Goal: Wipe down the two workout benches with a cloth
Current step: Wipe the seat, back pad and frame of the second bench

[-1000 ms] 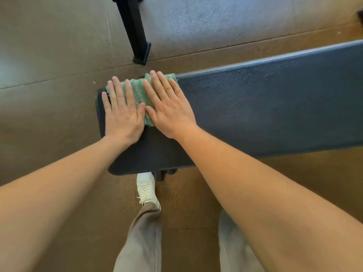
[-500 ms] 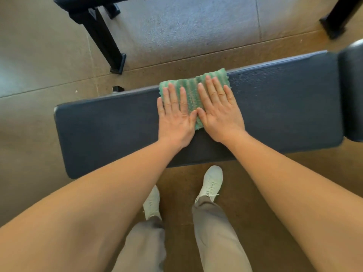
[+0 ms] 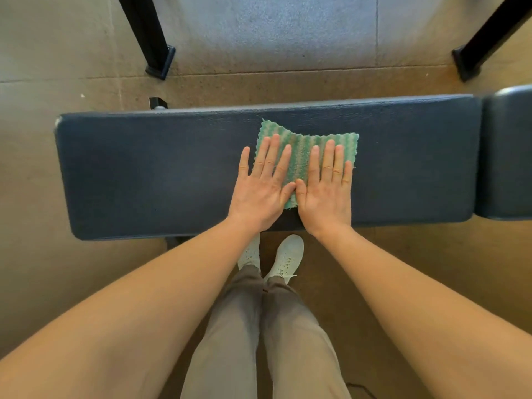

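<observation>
Your grey trouser legs (image 3: 259, 335), white sneakers (image 3: 283, 256) nearest, feet close together at table edge. Your left hand (image 3: 260, 185) and right hand (image 3: 325, 187): fingers spread, palms flat, thumbs touching, pressing green striped microfibre cloth (image 3: 302, 148) onto dark blue padded table (image 3: 144, 174); nothing pinched. Change: cloth carried from left end to right of centre, so this pass judged nearly complete. Second pad (image 3: 508, 156) abuts right. Beyond: black frame legs (image 3: 149, 36) on floor.
</observation>
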